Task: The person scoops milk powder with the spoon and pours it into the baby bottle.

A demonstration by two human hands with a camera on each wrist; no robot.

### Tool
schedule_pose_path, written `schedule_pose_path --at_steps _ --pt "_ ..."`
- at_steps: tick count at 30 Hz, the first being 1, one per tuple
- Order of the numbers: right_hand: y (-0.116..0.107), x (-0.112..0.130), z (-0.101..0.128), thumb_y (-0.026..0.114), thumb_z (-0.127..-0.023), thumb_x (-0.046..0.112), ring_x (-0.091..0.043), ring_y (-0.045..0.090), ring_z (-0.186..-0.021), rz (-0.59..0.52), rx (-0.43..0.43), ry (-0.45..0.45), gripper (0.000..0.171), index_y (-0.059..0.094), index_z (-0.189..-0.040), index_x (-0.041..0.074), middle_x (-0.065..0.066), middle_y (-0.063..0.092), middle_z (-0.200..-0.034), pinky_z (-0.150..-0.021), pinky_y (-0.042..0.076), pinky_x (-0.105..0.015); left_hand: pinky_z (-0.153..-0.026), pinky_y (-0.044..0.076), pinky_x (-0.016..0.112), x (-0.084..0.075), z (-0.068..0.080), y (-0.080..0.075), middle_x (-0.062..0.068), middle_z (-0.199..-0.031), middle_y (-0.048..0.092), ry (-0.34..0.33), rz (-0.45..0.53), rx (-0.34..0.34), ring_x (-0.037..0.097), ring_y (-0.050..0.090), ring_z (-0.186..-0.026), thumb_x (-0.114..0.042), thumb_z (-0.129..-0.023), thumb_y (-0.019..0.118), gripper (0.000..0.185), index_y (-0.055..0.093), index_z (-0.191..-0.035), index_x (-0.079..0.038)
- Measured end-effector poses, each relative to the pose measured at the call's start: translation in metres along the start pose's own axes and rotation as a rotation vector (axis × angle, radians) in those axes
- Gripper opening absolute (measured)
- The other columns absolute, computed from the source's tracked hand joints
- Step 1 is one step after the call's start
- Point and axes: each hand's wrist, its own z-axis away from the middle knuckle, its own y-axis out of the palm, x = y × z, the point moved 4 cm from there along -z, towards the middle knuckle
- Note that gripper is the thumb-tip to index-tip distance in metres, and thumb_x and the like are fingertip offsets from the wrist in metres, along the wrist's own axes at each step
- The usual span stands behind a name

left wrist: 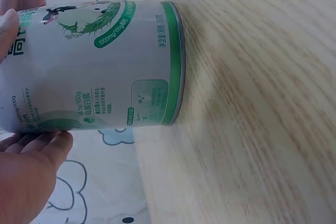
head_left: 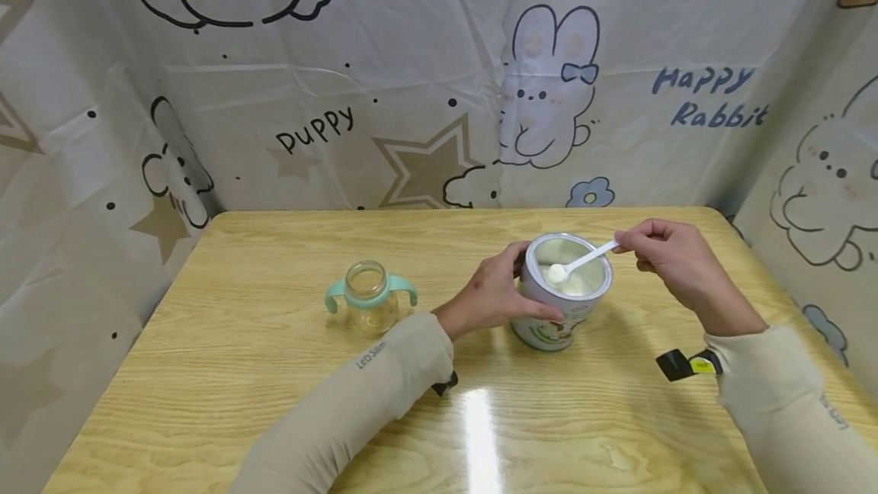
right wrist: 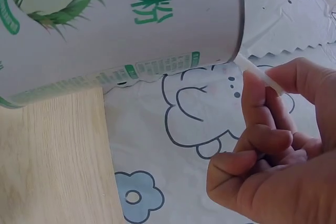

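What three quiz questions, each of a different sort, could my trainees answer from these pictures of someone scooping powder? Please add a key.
1. True or false: the bottle is lying on its side.
2. Fill in the missing word: in the head view, the bottle is to the ____ of the can that the left hand holds.
3. Which thing does the right hand pinch?
A) the can
B) the white scoop
C) the bottle

Key:
1. False; it stands upright.
2. left
3. B
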Motion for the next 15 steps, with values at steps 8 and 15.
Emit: schedule_pose_path --at_steps 8,15 --pt "0.0012 0.0008 -0.0021 0.061 -0.101 0.023 -0.01 0.048 -0.073 -0.124 0.019 -0.009 0.018 0.066 -0.089 0.01 0.015 0.068 -0.081 -0.063 0.049 -0.019 -0.105 0.045 0.027 -0.0009 0.0012 -0.0052 0.003 -0.144 0.052 -0.012 -0.013 0.008 0.015 0.052 -0.13 -0.021 -0.068 0.095 0.098 0.041 -0.149 -0.011" --pt "0.0012 -0.003 -0.0023 0.062 -0.101 0.021 -0.01 0.049 -0.074 -0.242 0.057 0.029 0.017 0.068 -0.087 0.015 0.011 0.068 -0.084 -0.065 0.051 -0.019 -0.112 0.038 0.029 0.0022 0.0068 -0.0064 0.007 -0.154 0.042 -0.056 -0.061 0.029 0.02 0.042 -0.14 -0.027 -0.069 0.095 0.106 0.034 -0.154 -0.009"
